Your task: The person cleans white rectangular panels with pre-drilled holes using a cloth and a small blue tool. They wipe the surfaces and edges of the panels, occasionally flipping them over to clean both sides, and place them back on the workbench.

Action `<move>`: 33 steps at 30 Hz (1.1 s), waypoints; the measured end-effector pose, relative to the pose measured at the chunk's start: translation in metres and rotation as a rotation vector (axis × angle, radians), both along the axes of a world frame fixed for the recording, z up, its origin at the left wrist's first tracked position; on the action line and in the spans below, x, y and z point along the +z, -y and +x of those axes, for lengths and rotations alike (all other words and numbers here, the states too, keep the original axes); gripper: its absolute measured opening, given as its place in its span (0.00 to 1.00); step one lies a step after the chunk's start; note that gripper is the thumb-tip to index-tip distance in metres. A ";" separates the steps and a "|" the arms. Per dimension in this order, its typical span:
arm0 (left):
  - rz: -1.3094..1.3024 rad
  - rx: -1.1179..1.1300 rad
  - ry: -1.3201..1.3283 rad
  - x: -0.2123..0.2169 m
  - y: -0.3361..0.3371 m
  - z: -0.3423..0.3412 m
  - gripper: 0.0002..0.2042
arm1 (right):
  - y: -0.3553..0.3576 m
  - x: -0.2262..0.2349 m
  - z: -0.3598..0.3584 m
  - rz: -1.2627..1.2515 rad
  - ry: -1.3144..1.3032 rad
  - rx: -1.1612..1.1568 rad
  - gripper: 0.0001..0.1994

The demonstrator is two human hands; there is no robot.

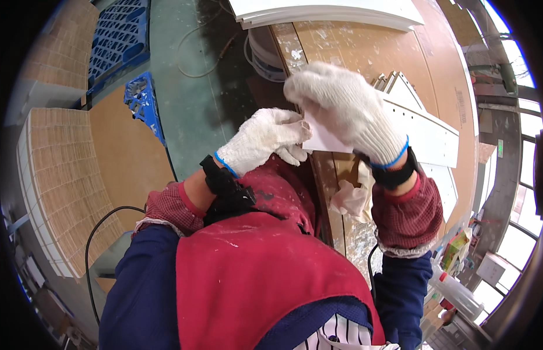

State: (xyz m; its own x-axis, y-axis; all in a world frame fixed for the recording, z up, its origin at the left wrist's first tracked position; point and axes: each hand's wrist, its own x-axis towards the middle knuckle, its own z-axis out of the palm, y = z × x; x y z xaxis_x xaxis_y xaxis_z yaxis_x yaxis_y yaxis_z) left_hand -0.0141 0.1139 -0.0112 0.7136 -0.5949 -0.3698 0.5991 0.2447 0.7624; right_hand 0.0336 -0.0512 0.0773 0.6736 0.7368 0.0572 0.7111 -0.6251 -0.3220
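Observation:
A white flat panel (pixel 327 139) lies at the left edge of the worktable. My left hand (pixel 263 140), in a white knit glove, is closed on the panel's near left edge, thumb on top and fingers beneath. My right hand (pixel 347 108), gloved alike, hovers over the panel with its fingers stretched out side by side; its palm side is hidden, so touch cannot be confirmed. Right of that hand lie further white panels (pixel 426 129) with small drilled holes, partly overlapping. A crumpled pale cloth (pixel 352 198) rests on the table close to my right wrist.
Stacked white boards (pixel 330 13) lie at the table's far end. The worktable (pixel 359 46) has a paint-spattered cardboard top. White buckets (pixel 265 55) stand beside it. Blue plastic pallets (pixel 120 38) and a stack of wood-toned boards (pixel 61 186) are at left. A black cable (pixel 89 256) hangs near my left arm.

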 end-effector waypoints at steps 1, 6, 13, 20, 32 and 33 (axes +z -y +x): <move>-0.010 0.000 -0.004 -0.002 0.000 0.000 0.18 | 0.001 0.001 -0.002 0.012 -0.054 0.021 0.05; 0.031 0.030 0.029 0.003 0.002 -0.001 0.16 | 0.002 -0.002 0.007 0.046 0.145 -0.138 0.10; 0.055 0.123 0.063 -0.002 -0.024 0.007 0.18 | 0.064 0.002 -0.041 0.777 -0.279 -0.604 0.09; 0.872 0.175 1.472 0.014 -0.026 0.019 0.33 | 0.151 -0.019 -0.161 1.333 -0.350 -1.266 0.09; 0.823 -0.063 2.007 0.005 0.015 0.044 0.26 | 0.190 -0.082 -0.269 1.648 -0.220 -1.629 0.11; 0.840 -0.024 1.978 0.005 0.009 0.044 0.27 | 0.187 -0.078 -0.263 1.619 -0.220 -1.623 0.12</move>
